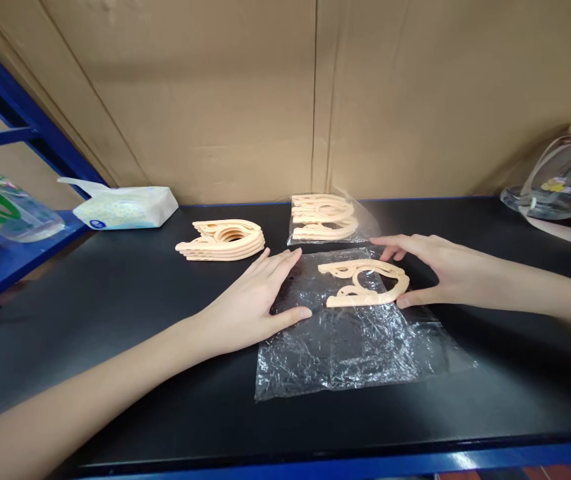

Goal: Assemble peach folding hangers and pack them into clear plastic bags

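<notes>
A peach plastic folding hanger (pixel 368 298), folded up, lies on or inside a clear plastic bag (pixel 335 357) spread flat on the table; I cannot tell which. My left hand (pixel 252 303) rests flat at the bag's left edge, fingers stretched and thumb out over the film. At the hanger's curved right end is my right hand (pixel 422 267), its thumb and fingers spread apart. The thumb tip touches or nearly touches the curve, while the index finger reaches past the bag's far edge. Neither hand grips anything visible.
Several matching hangers form a stack (pixel 225 250) left of centre. Behind the bag sits another clear bag (pixel 325 220) with hangers inside. A tissue pack (pixel 125 207) stands back left by a blue metal frame (pixel 40 140). A transparent bottle with a strap (pixel 560 177) lies far right.
</notes>
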Tool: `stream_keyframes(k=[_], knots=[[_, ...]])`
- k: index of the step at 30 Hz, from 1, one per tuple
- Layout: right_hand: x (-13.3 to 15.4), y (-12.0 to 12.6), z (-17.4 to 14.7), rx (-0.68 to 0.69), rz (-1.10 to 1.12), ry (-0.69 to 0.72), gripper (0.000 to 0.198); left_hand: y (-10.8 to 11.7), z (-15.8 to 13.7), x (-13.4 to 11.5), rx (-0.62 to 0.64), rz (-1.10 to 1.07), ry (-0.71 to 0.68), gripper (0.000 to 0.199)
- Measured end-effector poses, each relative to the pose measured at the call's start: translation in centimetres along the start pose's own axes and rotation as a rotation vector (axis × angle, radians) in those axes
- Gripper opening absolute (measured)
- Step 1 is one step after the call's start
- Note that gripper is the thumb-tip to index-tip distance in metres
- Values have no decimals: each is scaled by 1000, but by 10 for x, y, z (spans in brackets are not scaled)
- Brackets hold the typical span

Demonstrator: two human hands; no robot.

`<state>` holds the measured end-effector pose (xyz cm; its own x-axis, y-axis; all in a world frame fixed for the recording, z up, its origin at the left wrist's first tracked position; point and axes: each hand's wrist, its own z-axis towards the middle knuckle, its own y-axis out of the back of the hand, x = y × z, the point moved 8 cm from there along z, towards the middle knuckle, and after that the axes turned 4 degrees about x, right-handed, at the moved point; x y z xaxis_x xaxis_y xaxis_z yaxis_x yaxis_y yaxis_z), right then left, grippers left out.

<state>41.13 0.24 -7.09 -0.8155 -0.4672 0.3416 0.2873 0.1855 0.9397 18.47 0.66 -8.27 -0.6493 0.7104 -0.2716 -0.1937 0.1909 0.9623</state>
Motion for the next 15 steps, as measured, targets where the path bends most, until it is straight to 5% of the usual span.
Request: stream_keyframes(k=[5, 15], knots=[[5, -3, 1, 5, 61, 21, 71, 2, 2, 6, -59, -61, -10, 83], [37, -13, 5, -244, -106, -38, 64, 5, 3, 5, -95, -95, -48, 83]])
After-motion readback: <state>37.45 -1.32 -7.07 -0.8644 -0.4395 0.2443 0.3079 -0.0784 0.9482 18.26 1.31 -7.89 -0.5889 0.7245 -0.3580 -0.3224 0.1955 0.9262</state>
